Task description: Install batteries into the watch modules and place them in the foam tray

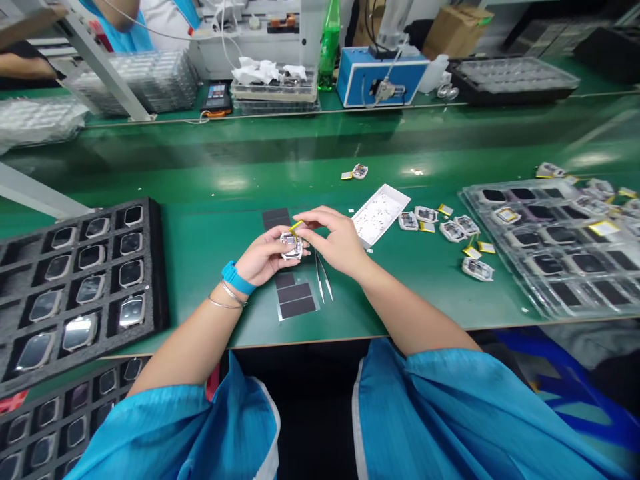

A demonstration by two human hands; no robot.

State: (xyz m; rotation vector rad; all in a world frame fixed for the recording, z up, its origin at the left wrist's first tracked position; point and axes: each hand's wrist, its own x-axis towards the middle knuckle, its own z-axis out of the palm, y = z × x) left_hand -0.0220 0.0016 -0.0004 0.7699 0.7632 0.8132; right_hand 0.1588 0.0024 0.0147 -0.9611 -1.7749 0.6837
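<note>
My left hand (263, 257) is closed around a small white watch case (291, 247) held just above the green bench. My right hand (334, 239) pinches a yellow tab (296, 227) at the top of that case and also grips metal tweezers (323, 279), whose tips point down toward me. Beneath my hands lies a clear sheet with dark rectangular pads (296, 298), and another dark pad sheet (277, 218) lies just beyond them.
A black foam tray of watch screens (80, 280) fills the left. A white parts tray (380, 213), loose watch cases with yellow tabs (453, 230) and a clear blister tray (555, 243) lie right. A green conveyor, a blue box (380, 77) and other people's arms sit beyond.
</note>
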